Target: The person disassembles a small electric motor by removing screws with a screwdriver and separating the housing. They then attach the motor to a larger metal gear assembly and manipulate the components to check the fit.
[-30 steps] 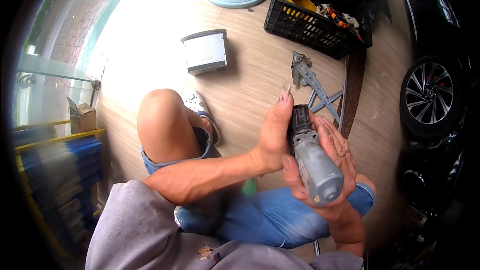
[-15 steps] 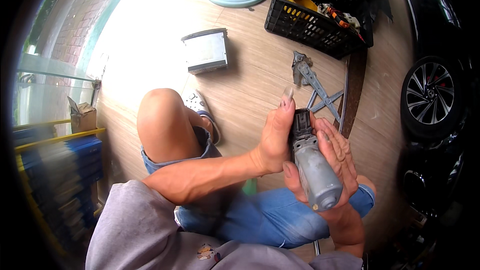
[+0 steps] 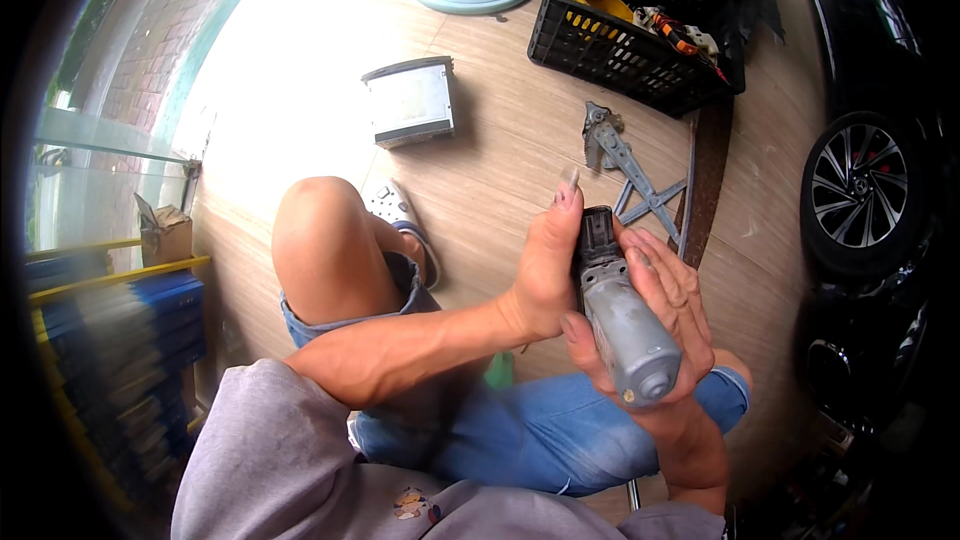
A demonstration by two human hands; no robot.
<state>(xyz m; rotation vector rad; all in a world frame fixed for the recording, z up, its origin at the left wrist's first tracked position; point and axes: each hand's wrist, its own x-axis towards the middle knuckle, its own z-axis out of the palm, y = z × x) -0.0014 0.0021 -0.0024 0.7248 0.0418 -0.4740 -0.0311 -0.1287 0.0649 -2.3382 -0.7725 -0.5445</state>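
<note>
- A grey cylindrical motor (image 3: 630, 330) is held up between both hands above the near right part of the floor, its rounded end turned toward the near side and its black end toward the far side.
- The motor is cradled by the right hand (image 3: 690, 330), with the fingers wrapped along its right side and the thumb laid against its left.
- The motor's left side is touched by the left hand (image 3: 545, 275), thumb raised; how far its hidden fingers are closed cannot be told.
- Beyond the hands, a crossed metal frame (image 3: 619, 152) is laid on the floor.
- Farther off, a black crate (image 3: 600, 64) is seen, with a boxy device (image 3: 412, 102) to its left.
</note>
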